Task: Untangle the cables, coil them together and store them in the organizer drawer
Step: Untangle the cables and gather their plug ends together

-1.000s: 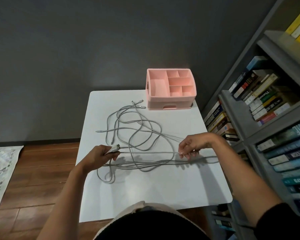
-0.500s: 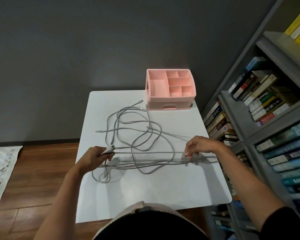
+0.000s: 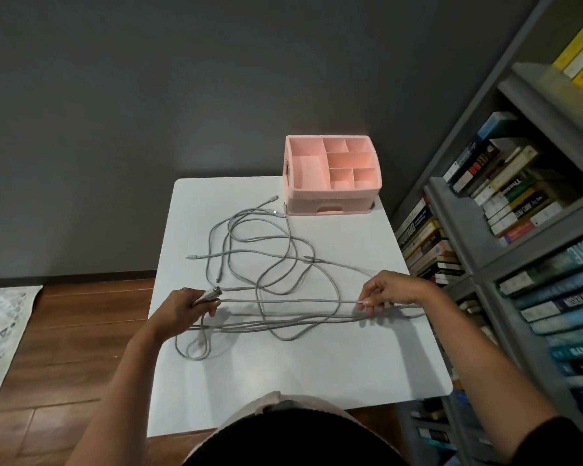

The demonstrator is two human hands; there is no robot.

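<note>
Cables sprawl in tangled grey loops over the white table, between and beyond both hands. The left hand grips a bunch of connector ends, probably several plugs, though they blur together. From it one strand runs taut to the right hand, whose fingertips pinch it. Beyond the right hand sits the pink organizer, its drawer closed. To that hand's right stands a bookshelf.
</note>
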